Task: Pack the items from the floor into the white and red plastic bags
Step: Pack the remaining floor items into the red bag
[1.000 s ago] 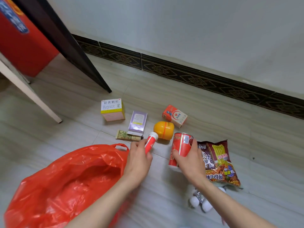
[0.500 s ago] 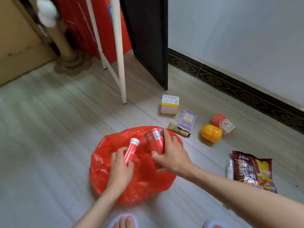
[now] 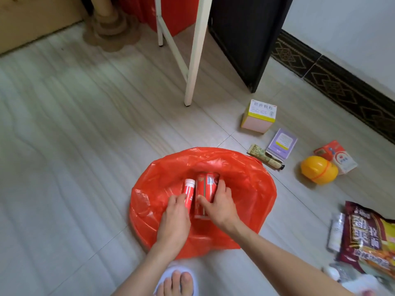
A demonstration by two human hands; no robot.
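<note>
Both hands (image 3: 198, 212) hold tube (image 3: 189, 195) and can (image 3: 206, 192) (caps pointing away).

Red bag (image 3: 245, 189) at centre; red can (image 3: 206, 189) and white-capped red tube (image 3: 189, 192) inside. Yellow egg-shaped container (image 3: 318, 169) at right; black patterned skirting (image 3: 342, 90) at upper right.

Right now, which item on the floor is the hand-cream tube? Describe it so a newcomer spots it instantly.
Find the red plastic bag on the floor. Just beyond its far right edge lies a slim tube, beside the purple box. It alone is long, narrow, green-and-cream patterned with a dark cap.
</note>
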